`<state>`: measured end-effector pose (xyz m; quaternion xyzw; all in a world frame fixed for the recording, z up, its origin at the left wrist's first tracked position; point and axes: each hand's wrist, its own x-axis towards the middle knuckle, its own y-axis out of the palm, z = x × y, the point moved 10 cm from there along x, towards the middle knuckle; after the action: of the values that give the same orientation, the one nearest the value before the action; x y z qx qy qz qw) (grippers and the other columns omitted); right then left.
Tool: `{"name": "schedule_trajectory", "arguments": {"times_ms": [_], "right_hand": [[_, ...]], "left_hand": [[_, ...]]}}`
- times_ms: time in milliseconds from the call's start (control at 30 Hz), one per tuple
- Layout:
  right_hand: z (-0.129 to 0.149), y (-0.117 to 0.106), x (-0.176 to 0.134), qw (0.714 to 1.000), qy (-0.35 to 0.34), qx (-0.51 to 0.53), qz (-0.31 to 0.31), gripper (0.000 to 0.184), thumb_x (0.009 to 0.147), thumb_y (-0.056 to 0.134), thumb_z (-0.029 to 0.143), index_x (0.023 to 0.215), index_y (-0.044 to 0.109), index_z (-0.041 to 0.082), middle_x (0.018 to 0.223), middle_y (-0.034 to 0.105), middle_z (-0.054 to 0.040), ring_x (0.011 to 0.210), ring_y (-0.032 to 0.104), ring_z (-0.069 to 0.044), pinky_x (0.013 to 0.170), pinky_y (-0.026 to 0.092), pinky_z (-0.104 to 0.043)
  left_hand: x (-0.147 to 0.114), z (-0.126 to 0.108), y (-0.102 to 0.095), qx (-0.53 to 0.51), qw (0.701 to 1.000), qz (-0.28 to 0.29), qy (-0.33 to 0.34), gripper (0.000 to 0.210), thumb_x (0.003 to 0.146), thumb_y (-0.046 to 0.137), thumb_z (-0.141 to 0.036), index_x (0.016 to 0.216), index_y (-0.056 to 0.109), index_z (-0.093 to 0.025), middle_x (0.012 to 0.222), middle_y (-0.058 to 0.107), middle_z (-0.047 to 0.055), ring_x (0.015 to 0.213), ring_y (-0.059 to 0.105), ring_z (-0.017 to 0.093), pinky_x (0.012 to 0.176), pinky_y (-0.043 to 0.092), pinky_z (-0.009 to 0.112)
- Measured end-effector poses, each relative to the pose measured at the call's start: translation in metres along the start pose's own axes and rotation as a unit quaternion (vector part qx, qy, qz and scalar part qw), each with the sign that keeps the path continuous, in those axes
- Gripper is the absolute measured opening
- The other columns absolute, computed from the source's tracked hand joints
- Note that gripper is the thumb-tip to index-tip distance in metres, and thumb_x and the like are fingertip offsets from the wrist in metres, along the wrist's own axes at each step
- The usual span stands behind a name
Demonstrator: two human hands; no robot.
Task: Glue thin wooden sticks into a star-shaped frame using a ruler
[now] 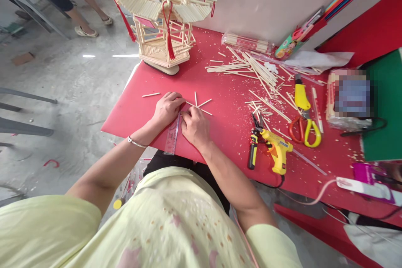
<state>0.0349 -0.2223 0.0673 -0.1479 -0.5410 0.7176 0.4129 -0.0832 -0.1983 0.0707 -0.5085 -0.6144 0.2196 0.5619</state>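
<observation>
The left hand (168,109) lies fingers flat on a clear ruler (172,134). At its 3 o'clock the right hand (195,127) pinches a stick (198,109), fingers narrow. A clear packet (248,43) at 1 o'clock holds sticks. Glue gun (276,146) at 4 o'clock.

A craft workshop: the red desk (226,92) is strewn with wooden sticks (251,67) and shavings, a glue gun (278,148), scissors (305,127), a stick-built pavilion model (160,21) at the far left, bare concrete floor (78,88).
</observation>
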Motion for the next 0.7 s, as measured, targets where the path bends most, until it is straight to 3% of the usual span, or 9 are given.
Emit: {"name": "schedule_trajectory", "arguments": {"times_ms": [700], "right_hand": [[0.0003, -0.0021, 0.0005, 1.0, 0.002, 0.004, 0.002, 0.032, 0.107, 0.052, 0.02, 0.129, 0.077, 0.022, 0.118, 0.065, -0.013, 0.115, 0.057, -0.028, 0.085, 0.052, -0.037]], "left_hand": [[0.0, 0.0009, 0.0005, -0.002, 1.0, -0.002, 0.001, 0.038, 0.094, 0.049, -0.007, 0.109, 0.081, -0.022, 0.112, 0.076, 0.01, 0.097, 0.064, 0.024, 0.084, 0.053, 0.037]]}}
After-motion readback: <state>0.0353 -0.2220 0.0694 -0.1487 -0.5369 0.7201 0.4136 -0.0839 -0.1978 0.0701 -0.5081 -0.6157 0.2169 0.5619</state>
